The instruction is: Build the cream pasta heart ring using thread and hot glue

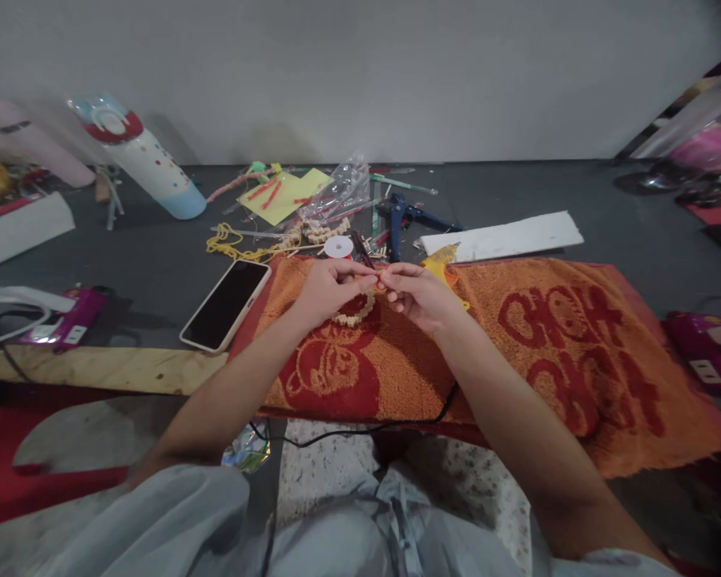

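Observation:
My left hand (340,284) and my right hand (417,292) meet fingertip to fingertip above the towel. Both are closed in a pinch on something tiny and reddish, too small to name. Just below the fingers a ring of pale beads (354,318) rests over the orange and red towel (414,361); whether it is joined to what I pinch cannot be made out. Behind my left hand sits a white spool (338,247) with a red edge. A yellow tool or packet (441,263) lies right behind my right hand, partly covered by it.
A phone (227,306) lies left of the towel. Farther back are yellow string (225,243), yellow paper (279,198), clear plastic wrap (344,190), a dark blue glue gun-like tool (397,224) and a white strip (505,238). A bottle (147,160) leans at left.

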Action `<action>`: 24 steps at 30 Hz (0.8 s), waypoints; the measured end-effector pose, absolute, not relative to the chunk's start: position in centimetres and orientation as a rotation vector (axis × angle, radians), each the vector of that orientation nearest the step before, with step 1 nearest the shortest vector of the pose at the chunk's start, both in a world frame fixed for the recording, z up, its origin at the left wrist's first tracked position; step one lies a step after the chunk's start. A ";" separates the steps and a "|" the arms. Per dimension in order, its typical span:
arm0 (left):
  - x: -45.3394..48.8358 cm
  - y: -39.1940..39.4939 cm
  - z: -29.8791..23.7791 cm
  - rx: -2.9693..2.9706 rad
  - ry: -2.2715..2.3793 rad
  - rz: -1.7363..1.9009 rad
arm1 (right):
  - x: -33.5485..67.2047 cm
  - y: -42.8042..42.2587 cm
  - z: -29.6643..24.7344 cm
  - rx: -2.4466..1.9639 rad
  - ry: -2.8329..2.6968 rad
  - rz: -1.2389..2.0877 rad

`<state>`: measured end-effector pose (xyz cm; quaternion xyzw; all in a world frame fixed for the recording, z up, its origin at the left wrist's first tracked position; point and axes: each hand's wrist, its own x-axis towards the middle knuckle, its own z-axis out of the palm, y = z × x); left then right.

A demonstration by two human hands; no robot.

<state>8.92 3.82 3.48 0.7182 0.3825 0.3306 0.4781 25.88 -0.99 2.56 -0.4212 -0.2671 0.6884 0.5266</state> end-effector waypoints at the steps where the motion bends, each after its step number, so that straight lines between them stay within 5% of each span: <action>1: 9.0 3.8 3.3 1.763 0.941 0.835 | 25.8 -1.0 2.6 -1.003 -0.634 1.649; 24: 7.2 4.5 2.5 2.926 0.404 1.312 | 25.7 -0.9 2.4 -0.907 -0.485 1.904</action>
